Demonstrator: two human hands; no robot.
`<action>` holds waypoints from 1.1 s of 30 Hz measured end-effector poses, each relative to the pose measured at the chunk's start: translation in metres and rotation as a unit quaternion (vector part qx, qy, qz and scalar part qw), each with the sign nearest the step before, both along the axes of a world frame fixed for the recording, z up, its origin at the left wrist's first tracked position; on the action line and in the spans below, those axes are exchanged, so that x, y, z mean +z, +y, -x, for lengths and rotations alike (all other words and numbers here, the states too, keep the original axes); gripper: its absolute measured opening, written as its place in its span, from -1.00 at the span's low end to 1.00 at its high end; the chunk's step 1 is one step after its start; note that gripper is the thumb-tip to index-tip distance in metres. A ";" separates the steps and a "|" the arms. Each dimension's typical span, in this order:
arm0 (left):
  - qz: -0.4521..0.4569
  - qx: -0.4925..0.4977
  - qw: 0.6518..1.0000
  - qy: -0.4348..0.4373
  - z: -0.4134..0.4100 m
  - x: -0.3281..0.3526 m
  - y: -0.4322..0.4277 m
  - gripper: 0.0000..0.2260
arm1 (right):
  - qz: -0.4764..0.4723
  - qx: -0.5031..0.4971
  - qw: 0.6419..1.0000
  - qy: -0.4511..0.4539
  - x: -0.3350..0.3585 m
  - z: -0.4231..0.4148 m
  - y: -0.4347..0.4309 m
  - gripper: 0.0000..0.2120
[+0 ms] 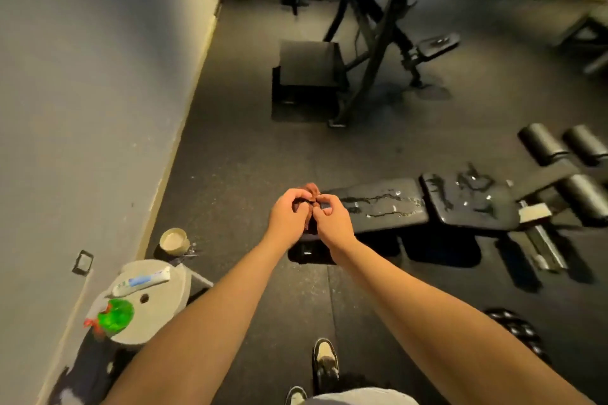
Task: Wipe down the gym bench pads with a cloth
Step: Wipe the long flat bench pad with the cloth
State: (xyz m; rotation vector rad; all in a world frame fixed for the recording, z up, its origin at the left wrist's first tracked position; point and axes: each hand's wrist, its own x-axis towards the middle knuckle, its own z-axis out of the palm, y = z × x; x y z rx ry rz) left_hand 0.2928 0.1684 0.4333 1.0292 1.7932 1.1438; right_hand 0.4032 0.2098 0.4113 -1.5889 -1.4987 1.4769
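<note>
Head view: left hand [288,212] and right hand [332,222] are together, fingers pinching a bunched reddish-brown cloth [311,190] between them, at the end of the long bench pad [378,204], which is water-streaked like the adjoining seat pad [470,204].

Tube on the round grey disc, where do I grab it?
Pinch the tube across its middle from above, squeezing its two long sides. It lies flat on the grey disc, long and thin, with bare disc along both sides, so coming from above is easiest.
</note>
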 end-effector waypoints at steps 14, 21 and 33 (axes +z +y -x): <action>-0.075 -0.417 0.904 -0.050 -0.413 0.070 -0.028 -0.81 | -0.066 -0.395 0.916 -0.028 0.054 -0.426 -0.110 -0.70; -0.097 -0.511 0.851 -0.070 -0.593 0.090 -0.101 -0.81 | -0.101 -0.479 0.872 -0.009 0.101 -0.587 -0.221 -0.76; -0.116 -0.591 0.793 -0.091 -0.819 0.117 -0.213 -0.76 | -0.123 -0.576 0.805 -0.072 0.145 -0.786 -0.343 -0.73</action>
